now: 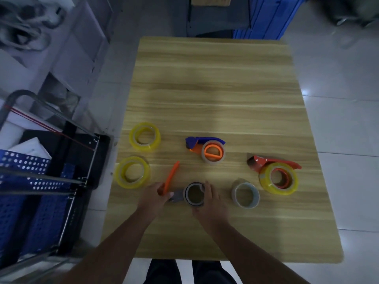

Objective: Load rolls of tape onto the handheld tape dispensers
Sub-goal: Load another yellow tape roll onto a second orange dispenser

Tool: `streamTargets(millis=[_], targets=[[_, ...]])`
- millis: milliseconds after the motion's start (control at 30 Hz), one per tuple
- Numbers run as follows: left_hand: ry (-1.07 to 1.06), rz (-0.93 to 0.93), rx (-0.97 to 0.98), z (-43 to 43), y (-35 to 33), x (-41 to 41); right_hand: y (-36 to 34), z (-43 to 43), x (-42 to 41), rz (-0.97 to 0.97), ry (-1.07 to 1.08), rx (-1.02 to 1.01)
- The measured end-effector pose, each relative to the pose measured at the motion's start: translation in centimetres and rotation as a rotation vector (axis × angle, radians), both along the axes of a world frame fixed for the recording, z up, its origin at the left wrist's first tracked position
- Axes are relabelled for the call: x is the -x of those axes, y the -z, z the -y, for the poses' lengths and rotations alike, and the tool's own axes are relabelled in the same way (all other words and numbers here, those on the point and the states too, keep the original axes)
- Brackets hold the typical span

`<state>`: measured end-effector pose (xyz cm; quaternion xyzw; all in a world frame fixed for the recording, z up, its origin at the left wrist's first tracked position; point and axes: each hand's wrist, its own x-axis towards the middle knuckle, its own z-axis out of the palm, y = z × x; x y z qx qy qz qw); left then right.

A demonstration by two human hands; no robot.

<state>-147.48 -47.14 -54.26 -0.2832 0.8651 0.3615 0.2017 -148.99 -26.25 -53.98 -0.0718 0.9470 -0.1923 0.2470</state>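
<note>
Pale floor tiles surround a wood-grain worktop [215,89], with a metal cart [41,181] carrying blue perforated crates along its left side. Two dispensers look finished: a blue-and-orange dispenser [196,143] near the middle carries a pale roll [213,153], and a red dispenser [266,161] toward the right edge carries a yellow roll [279,178]. The step in hand seems to be loading the third tool, an orange-handled dispenser [171,175] at the near centre. The left hand [156,193] is curled round the lower end of its handle, which slants up and away from the person. The right hand [207,198] wraps its fingers round the right side of a dark roll [194,194], which sits at the head of that dispenser, just right of a grey plate [176,196]. Whether the roll is fully seated on the hub cannot be told from this view. The next move probably calls for pressing the roll home while the left hand steadies the tool, then drawing the free end of the tape across the plate. A loose grey roll [245,195] lies just beside the right hand. Two spare yellow rolls sit well to the left, a farther one [145,136] and a nearer one [132,172] close to the worktop's edge.
</note>
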Motion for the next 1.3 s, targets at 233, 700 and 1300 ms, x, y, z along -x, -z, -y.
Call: streamTargets(millis=[233, 700, 1300], targets=[[-0.03, 0.022, -0.047, 0.0, 0.1, 0.2, 0.8, 1.5, -0.7, 0.002, 0.127, 0.059], [-0.107, -0.026, -0.027, -0.9, -0.7, 0.0, 2.2, 0.4, -0.3, -0.327, -0.025, 0.149], [-0.043, -0.073, -0.022, -1.7, -1.1, 0.7, -2.0, -1.4, 3.3, -0.362, 0.127, 0.216]])
